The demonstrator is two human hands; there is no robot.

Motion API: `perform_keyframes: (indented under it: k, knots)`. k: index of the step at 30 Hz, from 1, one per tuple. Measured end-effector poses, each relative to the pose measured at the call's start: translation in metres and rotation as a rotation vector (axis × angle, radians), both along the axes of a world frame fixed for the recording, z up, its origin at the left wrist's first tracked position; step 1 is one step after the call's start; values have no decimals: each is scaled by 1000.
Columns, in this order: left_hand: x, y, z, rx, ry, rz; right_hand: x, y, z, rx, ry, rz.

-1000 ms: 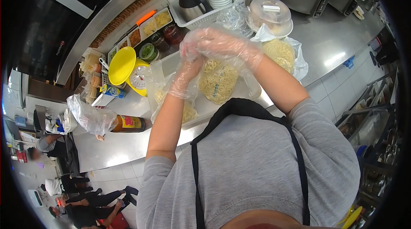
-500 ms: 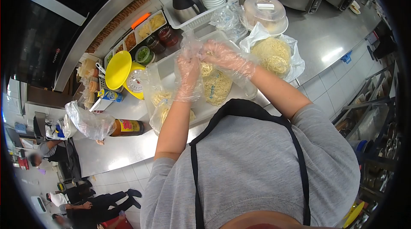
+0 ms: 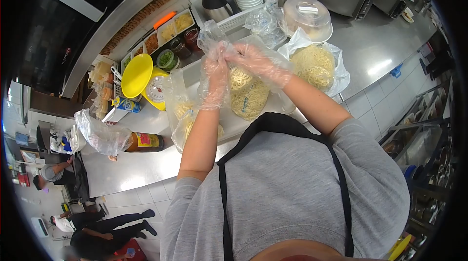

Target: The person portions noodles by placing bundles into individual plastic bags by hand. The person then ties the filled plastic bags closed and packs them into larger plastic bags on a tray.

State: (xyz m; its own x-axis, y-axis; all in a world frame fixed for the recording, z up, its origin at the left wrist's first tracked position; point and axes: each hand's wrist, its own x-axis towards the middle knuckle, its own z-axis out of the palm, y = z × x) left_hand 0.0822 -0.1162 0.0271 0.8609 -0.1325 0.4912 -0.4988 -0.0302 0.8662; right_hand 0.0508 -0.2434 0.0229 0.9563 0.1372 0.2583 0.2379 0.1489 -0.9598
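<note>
Both of my hands wear loose clear plastic gloves and meet over a white tray. My left hand is closed, its fingers pinching the gathered top of a clear plastic bag. Against it, my right hand grips the same twisted plastic. Below my hands, noodles lie in the tray, apparently inside this bag; the gloves partly hide where the plastic runs. More bagged noodles rest at the tray's left end, beside my left forearm.
Right of the tray stands a large open bag of noodles, with a covered cake dish behind it. A yellow scale, a sauce bottle and topping containers stand to the left. Other people are across the aisle.
My hands have drawn closer together, and the bag's gathered top now sticks up more above them. The view has shifted slightly. People in the background have moved a little.
</note>
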Motion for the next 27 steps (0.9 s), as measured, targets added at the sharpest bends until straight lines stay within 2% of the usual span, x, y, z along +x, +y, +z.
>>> perform_keyframes:
  k: [1,2,3,4,5,6,7,8,9,10,12,16,18,21,23,24,26,27]
  knots:
    - [2,3,-6,-1,-4,2,-5,-4,12,-214,-100,-90]
    - [4,8,-16,-194,49,-239,-8,-6,23,-428,-199,-181]
    - [2,8,-15,-387,104,-482,-9,-7,32,-429,-200,-183]
    - [2,7,-13,-387,105,-483,-10,-8,40,-599,-441,-322]
    - [2,6,-12,-38,-187,-278,-10,-7,47,-764,-684,-461]
    - [1,6,-10,315,-470,-62,-8,-6,54,-762,-682,-459]
    - [3,8,-13,316,-470,-61,-4,-4,62,-707,-459,-299]
    - [8,10,-19,366,-225,-104,-2,-4,70,-647,-240,-143]
    - [11,12,-21,410,21,-144,-4,-3,78,-649,-244,-143]
    - [3,12,-3,410,20,-141,-8,0,85,-455,-83,-70]
    - [-21,12,49,726,185,-294,-6,2,82,-258,79,6]
    - [-4,19,34,804,149,-328,1,-3,81,-397,-232,-57]
    - [-2,19,31,772,273,-338,-11,-5,87,-439,-282,-122]
    - [-10,15,36,797,346,-244,-17,-18,79,-319,-137,-64]
    - [-3,21,14,778,257,-234,4,-25,48,193,-196,340]
    - [1,23,4,762,160,-229,-5,-21,56,196,-194,337]
    - [0,18,-4,732,85,-193,-26,-8,86,-238,-29,58]
    - [1,15,-5,695,11,-150,-18,-5,81,-237,-30,54]
